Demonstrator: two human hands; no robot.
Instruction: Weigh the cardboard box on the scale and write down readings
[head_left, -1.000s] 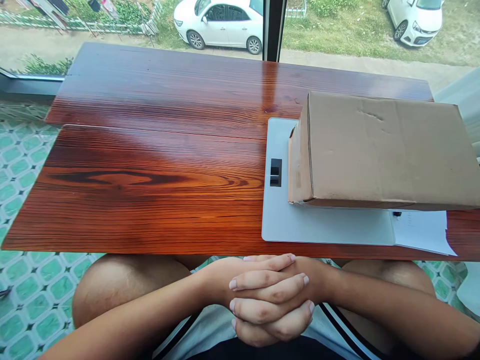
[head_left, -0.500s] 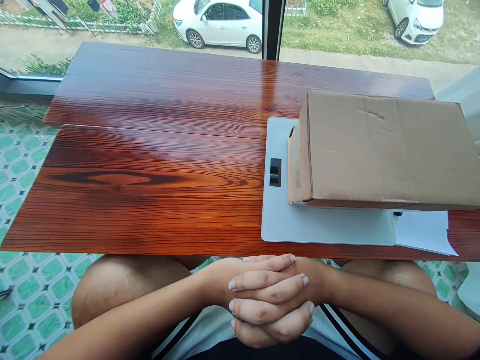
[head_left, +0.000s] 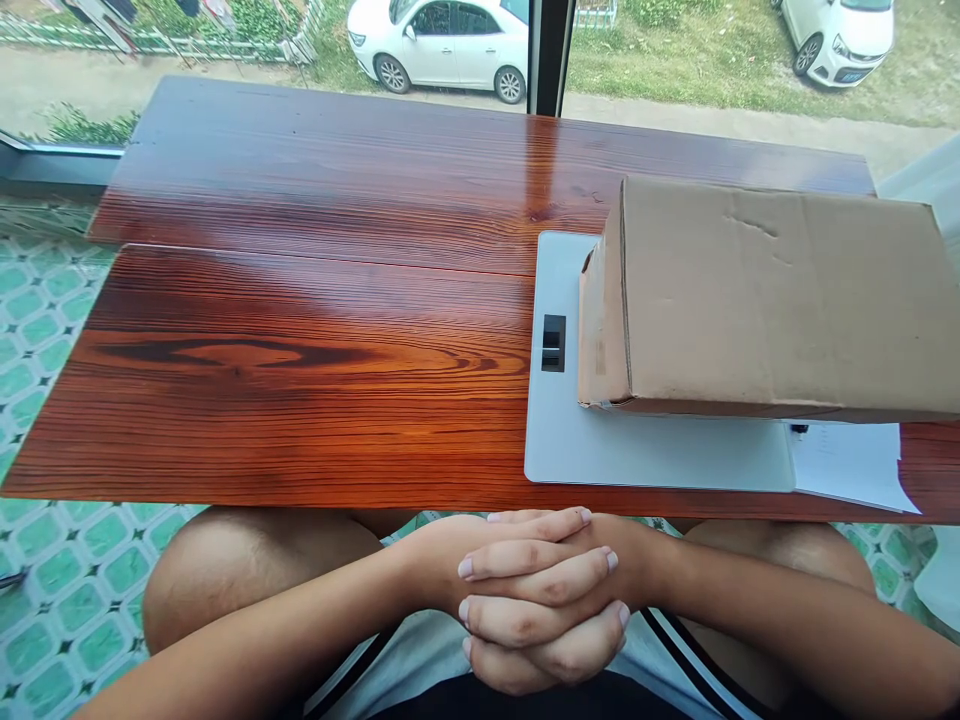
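Note:
My left hand (head_left: 559,592) and my right hand (head_left: 519,558) are clasped together over my lap, just below the table's front edge. Their fingers are interlaced and closed, and no object shows between them. The palms are hidden. Beyond them, on the right half of the wooden table (head_left: 315,420), lies a flat white glass scale (head_left: 660,455) with a small dark display (head_left: 553,343) on its left side. On the scale rests a large closed cardboard box (head_left: 780,300), covering much of it. Neither hand touches the box or the scale.
White paper sheets (head_left: 855,465) lie at the scale's right edge, partly under the box, beside a small black object (head_left: 799,428). Behind the table is a window with a dark frame post (head_left: 550,60). White cars (head_left: 450,45) stand outside. Green tiled floor (head_left: 60,570) surrounds the table.
The camera view has shifted very slightly. My clasped hands, the box and the scale stay as they were.

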